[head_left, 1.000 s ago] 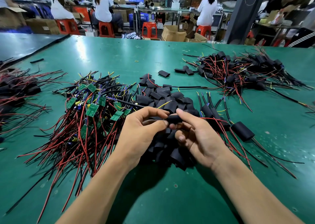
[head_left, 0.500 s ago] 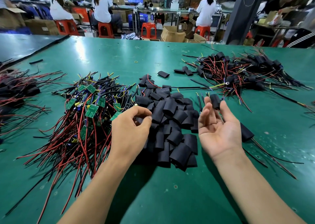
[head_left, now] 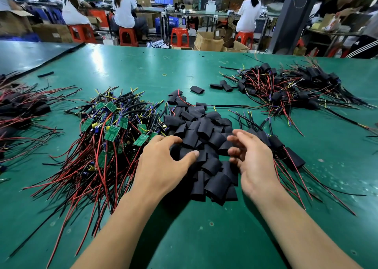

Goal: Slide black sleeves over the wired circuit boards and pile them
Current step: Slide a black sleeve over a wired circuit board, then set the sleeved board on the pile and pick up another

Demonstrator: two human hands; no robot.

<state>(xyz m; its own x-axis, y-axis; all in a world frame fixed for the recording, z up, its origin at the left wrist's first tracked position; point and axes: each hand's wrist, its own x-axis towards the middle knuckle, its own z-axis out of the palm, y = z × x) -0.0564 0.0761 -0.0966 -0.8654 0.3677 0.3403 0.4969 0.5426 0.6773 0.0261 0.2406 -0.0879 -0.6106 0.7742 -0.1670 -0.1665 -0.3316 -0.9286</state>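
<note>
We are curling our left hand [head_left: 163, 164] over the black sleeves [head_left: 204, 129] heaped at the centre of the worktop [head_left: 133, 64], grip unclear; our right hand [head_left: 253, 166] is hovering alongside, fingers relaxed.

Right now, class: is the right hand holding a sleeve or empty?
Empty: the right hand is open beside the sleeve pile, fingers loosely curled, gripping nothing.

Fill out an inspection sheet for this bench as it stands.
Surface: green table, small pale marks near the front.
Job's things: black sleeve pile at centre; bare wired circuit boards heaped to its left; sleeved boards piled far right.
Clutter: one loose sleeve and a yellow rubber band beyond the pile.
Grippers: left hand on the sleeve pile, fingers curled, grasp unclear; right hand beside it, loosely curled, holding nothing.
Cables: red and black wires fan toward the near edge.
Surroundings: seated people on red stools, cardboard boxes behind.
</note>
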